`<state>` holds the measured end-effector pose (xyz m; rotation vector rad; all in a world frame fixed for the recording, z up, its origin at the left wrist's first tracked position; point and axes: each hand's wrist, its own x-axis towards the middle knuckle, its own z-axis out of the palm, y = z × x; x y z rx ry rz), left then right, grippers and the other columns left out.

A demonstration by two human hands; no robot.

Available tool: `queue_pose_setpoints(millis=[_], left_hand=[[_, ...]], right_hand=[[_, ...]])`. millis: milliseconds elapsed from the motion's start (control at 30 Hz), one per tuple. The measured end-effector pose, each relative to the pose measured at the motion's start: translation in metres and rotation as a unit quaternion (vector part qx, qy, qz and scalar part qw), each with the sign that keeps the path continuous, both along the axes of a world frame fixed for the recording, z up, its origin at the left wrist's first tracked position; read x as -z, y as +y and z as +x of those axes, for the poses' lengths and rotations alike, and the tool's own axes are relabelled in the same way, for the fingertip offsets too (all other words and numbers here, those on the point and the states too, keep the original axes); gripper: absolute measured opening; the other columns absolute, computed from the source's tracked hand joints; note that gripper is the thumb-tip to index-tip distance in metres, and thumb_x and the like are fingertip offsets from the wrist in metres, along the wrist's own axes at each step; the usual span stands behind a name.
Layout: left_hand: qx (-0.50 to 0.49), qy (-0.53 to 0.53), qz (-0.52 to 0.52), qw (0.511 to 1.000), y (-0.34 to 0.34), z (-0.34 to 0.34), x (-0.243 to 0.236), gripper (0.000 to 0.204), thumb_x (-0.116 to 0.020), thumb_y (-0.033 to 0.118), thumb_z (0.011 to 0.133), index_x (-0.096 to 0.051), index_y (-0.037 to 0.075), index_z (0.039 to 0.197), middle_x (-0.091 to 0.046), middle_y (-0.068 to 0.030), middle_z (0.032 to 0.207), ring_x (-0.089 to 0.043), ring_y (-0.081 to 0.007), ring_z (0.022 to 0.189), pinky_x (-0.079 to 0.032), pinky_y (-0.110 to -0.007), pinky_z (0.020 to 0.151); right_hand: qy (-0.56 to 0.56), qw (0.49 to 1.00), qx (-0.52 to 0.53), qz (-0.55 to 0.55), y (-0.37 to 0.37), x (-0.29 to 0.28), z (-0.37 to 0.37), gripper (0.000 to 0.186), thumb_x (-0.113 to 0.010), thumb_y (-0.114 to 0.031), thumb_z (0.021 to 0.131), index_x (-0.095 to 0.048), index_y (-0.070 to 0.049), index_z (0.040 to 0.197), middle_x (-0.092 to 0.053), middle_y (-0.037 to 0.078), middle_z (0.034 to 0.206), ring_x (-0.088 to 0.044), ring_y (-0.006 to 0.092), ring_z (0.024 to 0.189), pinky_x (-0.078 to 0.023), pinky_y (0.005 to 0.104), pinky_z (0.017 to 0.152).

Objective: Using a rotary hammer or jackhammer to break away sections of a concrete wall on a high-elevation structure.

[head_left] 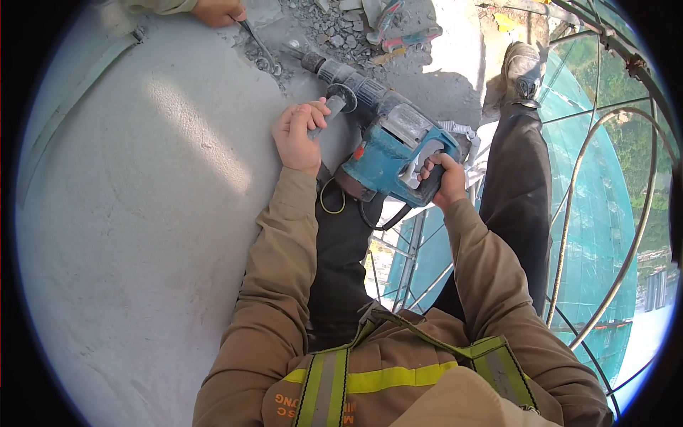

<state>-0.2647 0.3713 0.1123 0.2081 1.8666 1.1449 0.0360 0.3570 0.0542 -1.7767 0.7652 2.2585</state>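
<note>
Head cam, only view: left hand [299, 139] wrapped round the grey side handle [330, 115] of a blue rotary hammer [395, 146]; right hand [448, 181] has its fingers curled through the rear handle [429, 186], trigger finger state can't tell. Hammer body lies between the two grips, nose angled ahead and left. Chuck [311, 62] sits just ahead of the left grip, bit [290, 50] beyond it, near the broken concrete edge; tip is blurred, so contact is unclear. Rubble [340, 34] lies ahead of the left grip, past the chuck. Co-worker's hand [217, 11], ahead and left of the left grip, holds a metal hand tool [257, 43], its far end just beside the bit. That's the main hazard: I'd keep the trigger released until that hand and tool are well away. Then, in my view: seat the tip firmly, steer with the left, push in line with the bit from the right, short bursts, ready for kickback if it binds. Black cable [388, 226] hangs below and left of the right grip, close to the legs; worth routing clear. Boot [523, 71] is ahead and right of the right grip; check footing first.
</note>
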Motion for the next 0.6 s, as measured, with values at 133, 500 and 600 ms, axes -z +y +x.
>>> queue_pose_setpoints(millis=[133,500,600], left_hand=[[0.09,0.08,-0.066,0.991,0.007,0.006,-0.002,0.025,-0.043,0.004,0.097,-0.043,0.005,0.072,-0.063,-0.014,0.081,-0.065,-0.0314,0.092,-0.045,-0.055,0.107],[0.134,-0.027,-0.05,0.989,0.031,-0.008,-0.016,0.023,-0.052,0.014,0.103,-0.059,0.002,0.085,-0.072,-0.017,0.104,-0.069,-0.0293,0.103,-0.051,-0.041,0.1],[0.181,-0.035,-0.252,0.95,0.052,-0.015,-0.03,0.021,-0.059,0.019,0.102,-0.062,0.002,0.09,-0.071,-0.0135,0.098,-0.069,-0.024,0.093,-0.055,-0.037,0.088]], right_hand=[[-0.011,0.999,-0.033,0.039,0.016,0.009,0.005,0.009,-0.059,-0.007,0.087,-0.056,-0.004,0.08,-0.056,0.007,0.07,-0.058,0.0219,0.058,-0.052,0.0394,0.059],[0.106,0.989,-0.025,0.1,0.098,-0.009,0.019,0.008,-0.061,-0.007,0.089,-0.053,-0.006,0.09,-0.053,0.005,0.074,-0.057,0.0191,0.065,-0.051,0.0365,0.063],[0.129,0.983,-0.029,0.126,0.111,-0.013,0.025,0.008,-0.061,-0.005,0.089,-0.053,-0.005,0.092,-0.053,0.005,0.074,-0.057,0.0192,0.065,-0.052,0.0363,0.063]])
